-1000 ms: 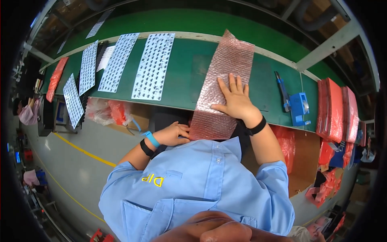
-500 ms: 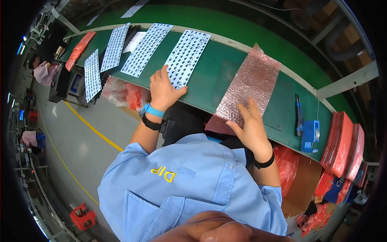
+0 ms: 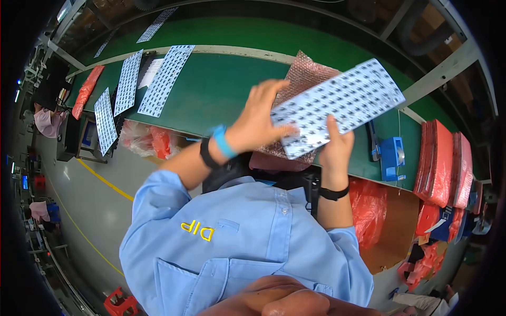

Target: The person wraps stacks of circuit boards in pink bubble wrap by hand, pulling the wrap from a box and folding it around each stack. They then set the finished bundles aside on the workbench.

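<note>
A white keyboard circuit board with rows of black marks is lifted and tilted above the bench. My left hand is at its left end, thumb across the face and the other fingers stretched along the edge. On the lower edge, my right hand grips it, thumb on the face and the remaining fingers hidden behind. Beneath the board lies a pinkish bubble-wrap bag, partly covered and reaching over the bench's near edge.
Similar boards rest at the left of the green bench, near a red wrapped packet. To the right are a black-handled cutter, a blue tape dispenser and stacked red bubble-wrapped packs. An open carton stands below.
The board that lay flat under my left hand is now raised, carried right over the bubble-wrap bag and turned. My right hand has left the bag and taken hold of the board.
</note>
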`<control>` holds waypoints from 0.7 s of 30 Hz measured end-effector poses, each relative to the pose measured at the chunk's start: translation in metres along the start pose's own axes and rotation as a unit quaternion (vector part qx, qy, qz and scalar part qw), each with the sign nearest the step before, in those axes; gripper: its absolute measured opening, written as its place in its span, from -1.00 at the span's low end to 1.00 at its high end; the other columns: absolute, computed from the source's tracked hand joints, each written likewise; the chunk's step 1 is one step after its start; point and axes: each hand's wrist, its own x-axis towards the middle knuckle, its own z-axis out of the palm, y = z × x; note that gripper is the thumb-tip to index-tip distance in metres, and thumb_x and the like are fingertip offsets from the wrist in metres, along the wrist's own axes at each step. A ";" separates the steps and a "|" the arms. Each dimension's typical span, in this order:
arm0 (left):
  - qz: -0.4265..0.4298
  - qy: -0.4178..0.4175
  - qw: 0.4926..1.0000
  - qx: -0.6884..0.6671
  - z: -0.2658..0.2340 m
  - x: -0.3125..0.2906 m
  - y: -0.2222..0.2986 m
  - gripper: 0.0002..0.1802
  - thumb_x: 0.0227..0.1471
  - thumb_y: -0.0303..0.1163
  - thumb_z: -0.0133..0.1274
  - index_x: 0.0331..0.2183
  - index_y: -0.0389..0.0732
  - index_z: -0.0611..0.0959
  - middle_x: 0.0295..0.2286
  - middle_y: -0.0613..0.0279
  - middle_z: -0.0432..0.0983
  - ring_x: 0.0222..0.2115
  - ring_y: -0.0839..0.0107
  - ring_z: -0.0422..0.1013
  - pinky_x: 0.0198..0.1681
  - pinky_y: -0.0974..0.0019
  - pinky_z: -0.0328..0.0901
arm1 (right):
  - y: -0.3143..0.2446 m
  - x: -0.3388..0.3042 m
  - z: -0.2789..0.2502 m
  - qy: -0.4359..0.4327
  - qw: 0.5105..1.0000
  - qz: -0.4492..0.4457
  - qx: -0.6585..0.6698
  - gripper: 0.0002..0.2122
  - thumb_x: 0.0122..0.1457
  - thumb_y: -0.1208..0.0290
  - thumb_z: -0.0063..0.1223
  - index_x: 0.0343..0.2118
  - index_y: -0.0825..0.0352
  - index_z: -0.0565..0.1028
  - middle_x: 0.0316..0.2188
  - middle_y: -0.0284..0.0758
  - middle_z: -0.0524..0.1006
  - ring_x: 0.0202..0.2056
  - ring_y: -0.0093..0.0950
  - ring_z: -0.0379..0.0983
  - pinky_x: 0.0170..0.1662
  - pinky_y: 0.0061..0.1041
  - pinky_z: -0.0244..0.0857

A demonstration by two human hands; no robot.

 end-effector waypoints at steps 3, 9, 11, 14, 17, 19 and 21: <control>-0.080 -0.014 0.996 -0.024 0.036 0.072 -0.075 -0.14 -0.21 0.05 0.32 0.03 -0.27 0.45 -0.08 -0.15 0.41 -0.04 0.01 0.34 0.04 0.10 0.24 | -0.014 0.002 -0.033 0.007 1.000 0.012 0.002 -0.70 0.21 0.55 0.04 -0.01 0.52 0.40 -0.09 -0.23 0.51 -0.13 -0.47 0.47 -0.01 -0.45 0.33; -0.224 -0.166 0.957 -0.085 0.101 0.155 -0.163 -0.45 0.02 -0.01 0.17 -0.11 -0.28 0.60 -0.29 -0.01 0.59 -0.26 0.16 0.52 -0.18 0.17 0.39 | -0.011 -0.017 -0.047 -0.048 0.994 0.087 -0.034 -0.71 0.16 0.56 0.12 -0.07 0.51 0.45 -0.13 -0.25 0.53 -0.13 -0.50 0.46 -0.02 -0.47 0.32; -0.291 -0.190 0.905 -0.246 0.106 0.155 -0.129 -0.52 0.09 -0.06 0.11 -0.14 -0.29 0.62 -0.27 0.05 0.61 -0.24 0.30 0.53 -0.19 0.26 0.40 | -0.009 -0.024 -0.055 -0.086 0.988 0.126 -0.006 -0.66 0.12 0.53 0.17 -0.04 0.46 0.43 -0.12 -0.27 0.55 -0.12 -0.47 0.49 -0.01 -0.45 0.34; -0.293 -0.193 0.831 -0.432 0.083 0.135 -0.078 -0.57 0.20 -0.14 -0.01 -0.10 -0.30 0.59 -0.23 0.13 0.60 -0.23 0.41 0.52 -0.16 0.33 0.40 | -0.011 -0.024 -0.052 -0.125 0.979 0.155 0.033 -0.66 0.11 0.53 0.18 -0.04 0.45 0.44 -0.12 -0.27 0.55 -0.12 -0.47 0.49 -0.01 -0.44 0.34; -0.272 -0.181 0.757 -0.566 0.036 0.108 -0.010 -0.59 0.28 -0.20 -0.13 -0.04 -0.31 0.54 -0.19 0.17 0.57 -0.20 0.45 0.50 -0.09 0.33 0.39 | -0.008 -0.023 -0.044 -0.164 0.969 0.175 0.058 -0.67 0.11 0.53 0.18 -0.05 0.44 0.45 -0.13 -0.27 0.56 -0.13 -0.48 0.49 -0.01 -0.44 0.34; -0.281 -0.166 0.735 -0.594 0.015 0.093 0.006 -0.60 0.29 -0.22 -0.15 -0.02 -0.31 0.52 -0.16 0.16 0.56 -0.18 0.43 0.50 -0.06 0.32 0.38 | -0.004 -0.020 -0.036 -0.200 0.960 0.184 0.065 -0.68 0.11 0.54 0.18 -0.06 0.43 0.46 -0.14 -0.28 0.56 -0.13 -0.49 0.50 -0.01 -0.44 0.35; -0.273 -0.155 0.672 -0.671 0.002 0.083 0.007 -0.61 0.29 -0.25 -0.15 -0.01 -0.31 0.51 -0.15 0.16 0.55 -0.19 0.44 0.49 -0.06 0.34 0.38 | 0.001 -0.021 -0.030 -0.211 0.960 0.178 0.050 -0.72 0.12 0.54 0.17 -0.09 0.43 0.49 -0.16 -0.30 0.57 -0.15 -0.51 0.49 -0.03 -0.46 0.35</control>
